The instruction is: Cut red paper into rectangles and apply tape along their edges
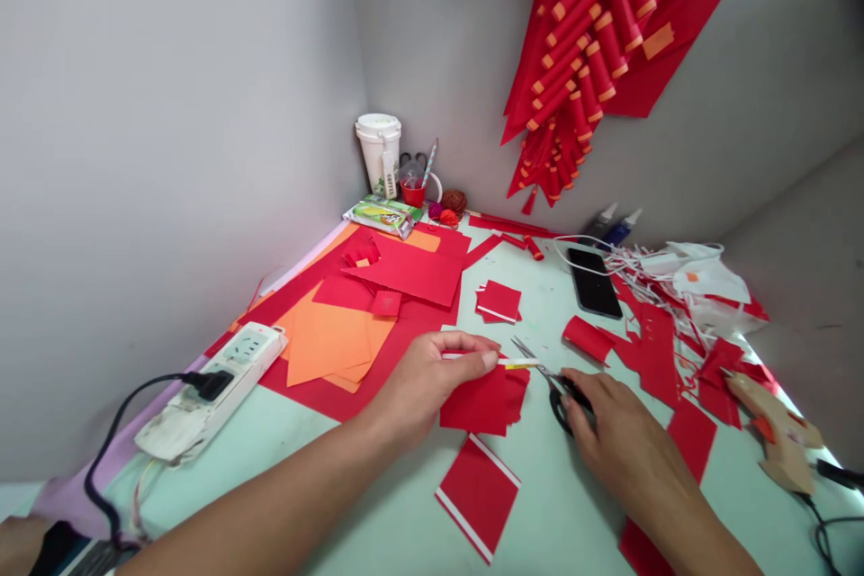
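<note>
My left hand (pixel 432 373) pinches a thin strip of paper (pixel 518 364) above a small stack of red paper squares (pixel 481 403) on the pale green table (pixel 378 504). My right hand (pixel 611 427) rests on the black handles of a pair of scissors (pixel 550 381), fingers curled over them. The scissor blades lie open, pointing up and left toward the strip's end. A red square with white edges (pixel 478 493) lies just in front of my hands.
Red and orange sheets (pixel 368 306) cover the left side, beside a white power strip (pixel 209 389). A phone (pixel 594 282), red scraps (pixel 675 351), a glue gun (pixel 776 432), a cup (pixel 379 153) and red paper rolls on the wall (pixel 587 45) surround the work area.
</note>
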Demonstrator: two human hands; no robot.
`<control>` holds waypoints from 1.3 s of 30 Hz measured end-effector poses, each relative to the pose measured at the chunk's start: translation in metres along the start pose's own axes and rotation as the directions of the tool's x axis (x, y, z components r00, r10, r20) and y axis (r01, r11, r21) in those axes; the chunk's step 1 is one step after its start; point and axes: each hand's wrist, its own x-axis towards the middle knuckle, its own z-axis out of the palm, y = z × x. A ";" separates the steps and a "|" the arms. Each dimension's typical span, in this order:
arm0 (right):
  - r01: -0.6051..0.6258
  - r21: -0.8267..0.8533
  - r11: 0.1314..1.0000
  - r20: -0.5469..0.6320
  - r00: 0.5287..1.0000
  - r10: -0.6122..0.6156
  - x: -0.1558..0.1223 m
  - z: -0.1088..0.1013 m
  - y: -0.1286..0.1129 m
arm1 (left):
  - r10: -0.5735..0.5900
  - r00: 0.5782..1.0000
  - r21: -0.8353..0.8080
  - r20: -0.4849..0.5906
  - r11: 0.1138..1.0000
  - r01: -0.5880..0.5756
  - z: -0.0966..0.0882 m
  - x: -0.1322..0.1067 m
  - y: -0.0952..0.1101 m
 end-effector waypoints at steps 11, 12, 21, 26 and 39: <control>-0.191 0.095 0.977 0.015 0.982 0.190 -0.003 -0.011 -0.002 | -0.025 0.996 -0.148 -0.087 0.989 0.012 -0.002 0.005 0.006; -0.241 0.220 0.945 0.036 0.970 0.239 -0.002 -0.013 -0.003 | -0.010 0.995 -0.164 -0.097 0.986 -0.006 -0.003 0.005 0.006; -0.524 0.842 0.133 0.513 0.852 0.108 -0.012 -0.031 -0.040 | 0.048 0.984 -0.205 -0.172 0.975 -0.083 -0.003 0.005 0.009; -0.590 0.807 0.036 0.589 0.799 -0.124 -0.017 -0.028 -0.048 | 0.035 0.985 -0.200 -0.170 0.977 -0.070 -0.002 0.004 0.009; -0.582 0.812 -0.029 0.570 0.803 -0.172 -0.022 -0.012 -0.052 | 0.012 0.987 -0.182 -0.160 0.982 -0.042 0.005 0.001 0.002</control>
